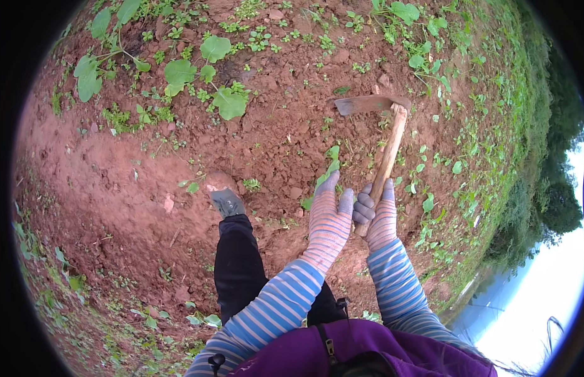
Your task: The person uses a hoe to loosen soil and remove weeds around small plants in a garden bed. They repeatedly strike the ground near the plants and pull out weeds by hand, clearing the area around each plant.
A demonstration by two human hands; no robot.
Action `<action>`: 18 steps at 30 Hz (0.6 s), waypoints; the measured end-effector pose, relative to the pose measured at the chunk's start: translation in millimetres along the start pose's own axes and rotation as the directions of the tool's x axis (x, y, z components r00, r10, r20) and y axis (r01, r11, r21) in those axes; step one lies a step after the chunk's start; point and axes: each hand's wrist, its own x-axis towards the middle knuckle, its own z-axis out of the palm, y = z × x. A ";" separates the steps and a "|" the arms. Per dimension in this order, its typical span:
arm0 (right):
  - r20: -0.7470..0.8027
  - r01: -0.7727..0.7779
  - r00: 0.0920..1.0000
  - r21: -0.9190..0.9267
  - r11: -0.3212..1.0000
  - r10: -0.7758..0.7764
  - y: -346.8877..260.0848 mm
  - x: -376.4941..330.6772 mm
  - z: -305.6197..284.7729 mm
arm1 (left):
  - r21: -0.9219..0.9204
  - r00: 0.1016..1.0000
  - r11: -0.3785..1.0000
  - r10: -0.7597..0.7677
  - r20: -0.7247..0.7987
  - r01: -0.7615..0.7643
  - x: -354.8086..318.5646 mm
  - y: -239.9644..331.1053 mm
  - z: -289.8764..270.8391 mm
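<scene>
My right hand [375,210], in a striped glove with grey fingers, is wrapped round the wooden handle of a short hoe [389,144]. The hoe's flat metal blade points left, just above the loose reddish soil. To its left, my left hand [326,220] wears a matching glove. Its fingers are closed along a green leafy plant [329,164], whose leaves show past the fingertips and beside the hand. The plant's stem and roots are hidden by the glove.
Broad-leaved young plants [207,75] grow at the upper left, with small weeds among the clods. My foot in a grey shoe [227,202] stands on the soil left of my hands. A green grassy bank [524,144] borders the right side.
</scene>
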 end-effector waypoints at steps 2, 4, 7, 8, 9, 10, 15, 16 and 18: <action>-0.085 0.080 0.993 -0.008 0.997 -0.081 12.2 0.4 7.0 | 0.045 1.000 0.999 -0.011 0.014 0.010 1.2 3.5 -0.4; -0.176 0.095 0.980 0.028 0.995 -0.088 36.4 7.8 22.6 | 0.024 1.000 1.000 -0.002 -0.002 0.002 0.9 10.4 1.2; -0.408 -0.088 0.904 0.115 0.990 0.127 51.1 13.8 35.8 | 0.193 0.997 0.979 0.078 -0.015 -0.073 -4.1 20.7 5.2; -0.521 -0.192 0.821 0.133 0.972 0.233 44.3 13.8 35.3 | 0.180 0.994 0.978 0.105 0.001 -0.103 -4.5 22.9 6.5; -0.519 -0.214 0.817 0.129 0.968 0.250 40.6 9.4 32.3 | 0.172 0.992 0.977 0.128 0.009 -0.127 -4.9 24.1 6.8; -0.517 -0.236 0.813 0.125 0.964 0.266 29.2 9.7 28.6 | 0.159 0.988 0.976 0.150 0.019 -0.151 -5.7 24.9 6.9; 0.044 -0.042 0.998 0.132 0.990 0.036 21.3 -10.6 -10.3 | 0.092 0.993 0.989 0.118 0.031 -0.120 -5.8 21.9 0.9; 0.172 -0.020 0.985 0.219 0.975 -0.018 23.8 -7.8 -15.9 | 0.120 0.982 0.974 0.190 0.007 -0.190 -6.8 21.9 0.8; -0.216 0.150 0.967 0.064 0.987 -0.133 48.1 5.1 -20.1 | 0.178 0.971 0.955 0.238 0.020 -0.238 -7.8 22.6 1.7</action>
